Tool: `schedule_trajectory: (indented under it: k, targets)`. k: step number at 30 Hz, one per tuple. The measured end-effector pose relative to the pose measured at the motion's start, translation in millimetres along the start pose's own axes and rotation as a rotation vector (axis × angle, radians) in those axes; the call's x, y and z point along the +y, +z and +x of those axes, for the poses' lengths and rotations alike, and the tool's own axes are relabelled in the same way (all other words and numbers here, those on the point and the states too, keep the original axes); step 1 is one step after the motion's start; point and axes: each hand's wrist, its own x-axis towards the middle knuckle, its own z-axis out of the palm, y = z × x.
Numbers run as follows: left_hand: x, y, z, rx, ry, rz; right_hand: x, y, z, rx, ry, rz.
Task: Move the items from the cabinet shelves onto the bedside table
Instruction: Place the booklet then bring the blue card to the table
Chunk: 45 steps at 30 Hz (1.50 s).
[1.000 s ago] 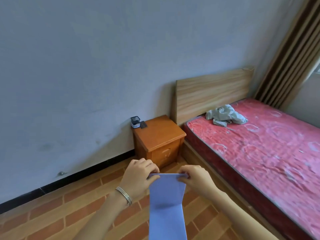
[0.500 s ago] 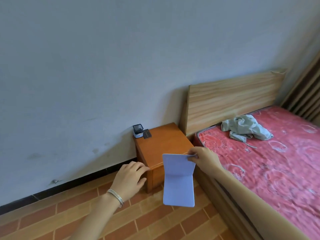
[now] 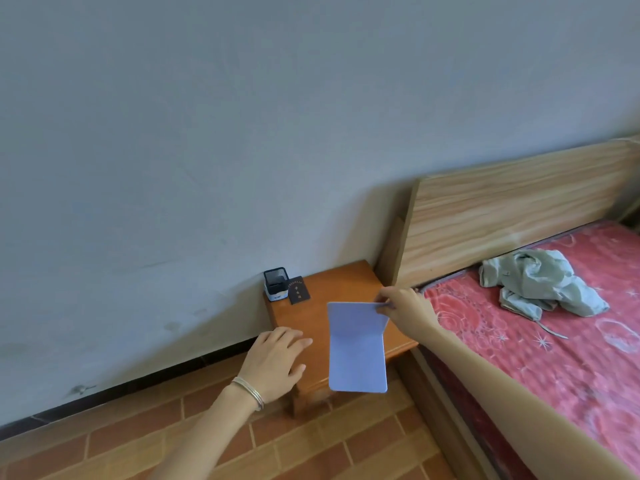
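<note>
A pale blue folded booklet hangs over the front part of the orange wooden bedside table. My right hand pinches its top right corner. My left hand hovers with relaxed fingers over the table's left front corner and holds nothing. A small black-and-white box and a dark booklet sit at the table's back left corner, against the wall.
A bed with a red patterned mattress and a wooden headboard stands directly right of the table. A crumpled grey-green cloth lies on the mattress. Grey wall behind, brick-pattern floor below.
My left hand let go of the blue booklet, which my right hand alone now carries. I have come closer, and the booklet is now over the table top.
</note>
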Motion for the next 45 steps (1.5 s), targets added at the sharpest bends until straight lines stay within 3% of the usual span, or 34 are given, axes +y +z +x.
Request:
schedule_trajectory:
  k: [9, 21, 30, 34, 36, 41, 45]
  targets:
    - [-32, 79, 118, -0.233, -0.198, -0.115, 58, 44, 169, -0.091, -0.064, -0.015]
    - [-56, 243, 207, -0.396, -0.490, -0.148, 123, 168, 345, -0.161, -0.115, 0.051]
    - [-74, 313, 240, -0.481, -0.539, -0.142, 147, 216, 377, -0.102, -0.133, 0.219]
    - [-83, 321, 248, -0.465, -0.557, -0.105, 160, 223, 347, 0.103, -0.136, 0.371]
    - [-91, 325, 252, -0.448, -0.571, -0.087, 173, 242, 319, 0.126, -0.173, 0.374]
    - [-117, 339, 265, -0.354, -0.627, -0.041, 197, 320, 283, -0.290, -0.397, 0.082]
    - [-133, 351, 277, -0.393, -0.649, -0.060, 190, 346, 296, -0.419, -0.375, -0.044]
